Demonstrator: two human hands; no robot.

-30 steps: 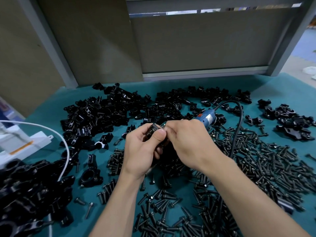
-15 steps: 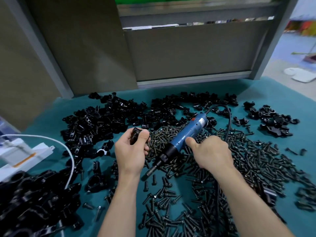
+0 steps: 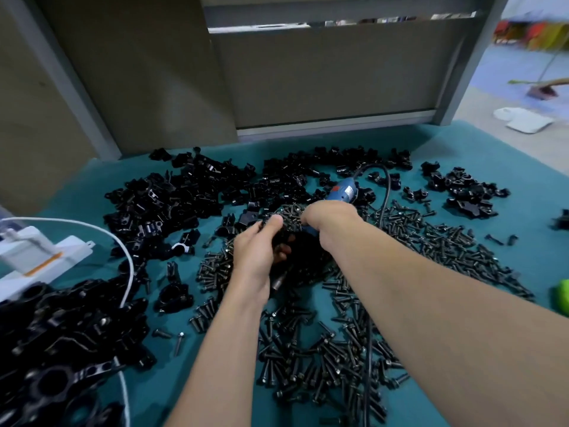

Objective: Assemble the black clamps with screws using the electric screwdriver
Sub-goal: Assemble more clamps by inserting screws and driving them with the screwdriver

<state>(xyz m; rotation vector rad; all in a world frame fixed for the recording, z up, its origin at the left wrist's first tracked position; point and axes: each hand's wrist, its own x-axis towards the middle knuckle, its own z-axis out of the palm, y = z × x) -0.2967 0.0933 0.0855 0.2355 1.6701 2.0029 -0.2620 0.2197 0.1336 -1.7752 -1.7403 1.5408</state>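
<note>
My left hand (image 3: pixel 254 252) is at the table's middle, its fingers curled round a small black clamp (image 3: pixel 281 240) that is mostly hidden in the grip. My right hand (image 3: pixel 331 218) wraps the body of the blue electric screwdriver (image 3: pixel 345 191), which lies slanted over the screws. The screwdriver's metal tip (image 3: pixel 277 283) pokes out below my left hand. Its black cord (image 3: pixel 385 192) loops off the back end. Several black screws (image 3: pixel 415 241) are spread under and to the right of both hands.
Heaps of loose black clamps lie at the back (image 3: pixel 184 198), the near left (image 3: pixel 61 349) and the far right (image 3: pixel 462 192). A white device (image 3: pixel 40 257) with a white cable (image 3: pixel 123 251) sits at the left edge. The teal mat (image 3: pixel 477 149) ends at grey partition panels.
My right hand has moved from the screws beside the screwdriver onto its body. My left hand, still holding the clamp, has come in closer to the tool. The camera has tilted a little.
</note>
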